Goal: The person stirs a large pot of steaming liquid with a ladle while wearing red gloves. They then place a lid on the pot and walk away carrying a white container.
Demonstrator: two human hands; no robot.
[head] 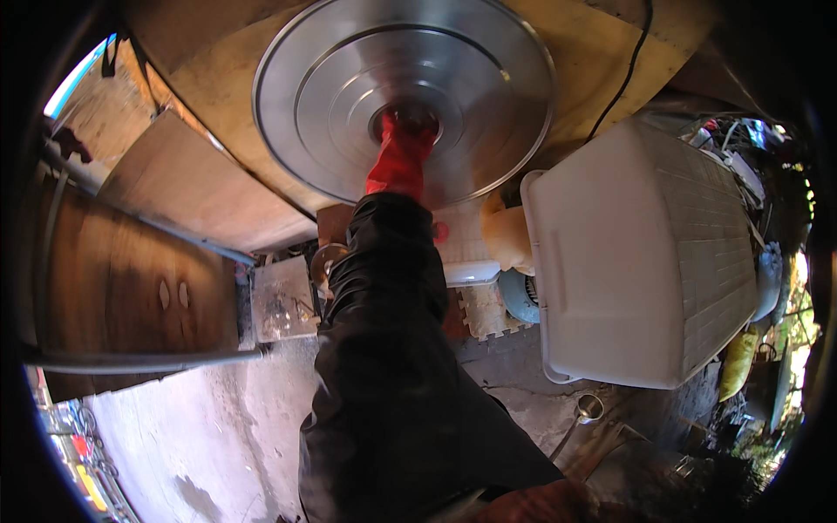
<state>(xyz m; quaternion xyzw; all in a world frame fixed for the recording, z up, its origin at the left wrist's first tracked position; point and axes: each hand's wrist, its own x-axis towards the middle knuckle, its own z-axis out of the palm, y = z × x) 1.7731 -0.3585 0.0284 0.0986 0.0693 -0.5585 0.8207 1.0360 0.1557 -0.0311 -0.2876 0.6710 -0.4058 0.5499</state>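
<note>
A large round metal disc (484, 124) with raised rings lies before me on a tan wooden surface (216, 85). My right hand (401, 157), in a red glove below a black sleeve, reaches into the round opening at the disc's middle. Its fingers are hidden in the dark of that opening, so what they hold does not show. The forearm passes over the disc's near rim. My left hand is out of view. A reddish-brown shape at the bottom edge is too dark to name.
A big white plastic bin (608, 261) stands at the right, beside a tan rounded thing (507, 232) and a blue round thing (516, 294). Wooden boards (137, 274) are at the left. A metal cup with a long handle (590, 408) is at the lower right. A black cable (629, 72) crosses the wooden surface.
</note>
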